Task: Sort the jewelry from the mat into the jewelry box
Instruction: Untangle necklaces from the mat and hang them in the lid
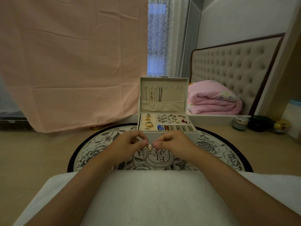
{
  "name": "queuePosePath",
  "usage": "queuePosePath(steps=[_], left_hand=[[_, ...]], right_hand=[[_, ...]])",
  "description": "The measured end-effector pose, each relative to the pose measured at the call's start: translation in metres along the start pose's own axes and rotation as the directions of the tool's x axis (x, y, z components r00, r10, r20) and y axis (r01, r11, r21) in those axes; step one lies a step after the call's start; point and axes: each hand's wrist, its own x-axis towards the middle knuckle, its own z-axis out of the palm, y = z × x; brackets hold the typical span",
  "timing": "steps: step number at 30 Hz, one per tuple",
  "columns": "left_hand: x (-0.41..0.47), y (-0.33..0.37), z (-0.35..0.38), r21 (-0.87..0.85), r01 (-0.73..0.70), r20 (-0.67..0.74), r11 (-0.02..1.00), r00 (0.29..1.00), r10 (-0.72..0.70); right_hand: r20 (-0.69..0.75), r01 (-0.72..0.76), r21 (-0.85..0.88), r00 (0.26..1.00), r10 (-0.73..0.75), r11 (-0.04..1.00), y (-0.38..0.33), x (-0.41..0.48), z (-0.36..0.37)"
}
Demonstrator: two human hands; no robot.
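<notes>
A cream jewelry box (167, 133) stands open at the far side of a round floral mat (91, 149). Gold rings fill its left slots, mixed earrings the right tray, and chains hang inside the raised lid (162, 93). Just in front of the box, my left hand (128, 144) and my right hand (172, 143) meet above the mat. Both pinch one small gold and pale jewelry piece (149, 147) between thumb and fingertips. A few small pieces lie on the mat beneath the hands, mostly hidden.
A white cushion (146, 198) covers my lap at the near edge. Small cosmetic jars (241, 123) stand on the wooden surface at the right. A pink sheet (68, 62) hangs behind at the left, and a folded pink quilt (213, 98) lies behind the box.
</notes>
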Motion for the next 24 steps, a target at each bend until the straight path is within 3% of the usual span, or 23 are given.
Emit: queuePosePath(steps=[5, 9, 16, 20, 24], left_hand=[[0.0, -0.002, -0.002, -0.007, -0.022, 0.048, 1.0, 0.999, 0.022], [0.003, 0.001, 0.005, 0.011, 0.002, -0.09, 1.0, 0.996, -0.001], [0.001, 0.015, 0.014, -0.395, 0.113, -0.02, 0.912, 0.991, -0.132], [0.001, 0.013, 0.013, -0.375, 0.191, -0.056, 0.907, 0.972, -0.228], [0.003, 0.014, 0.013, -0.285, 0.21, -0.113, 0.935, 0.961, -0.251]], right_hand=[[-0.016, 0.011, 0.0, 1.0, -0.011, 1.0, -0.003, 0.0, 0.001], [-0.03, 0.019, -0.053, 0.999, -0.021, 0.998, 0.0, 0.001, 0.001], [-0.075, 0.019, -0.013, 0.997, -0.02, 1.0, -0.003, 0.001, 0.0], [-0.125, 0.012, 0.066, 0.992, -0.003, 0.998, -0.004, 0.002, -0.001], [-0.141, 0.024, 0.002, 0.99, -0.023, 1.0, -0.001, 0.004, 0.002]])
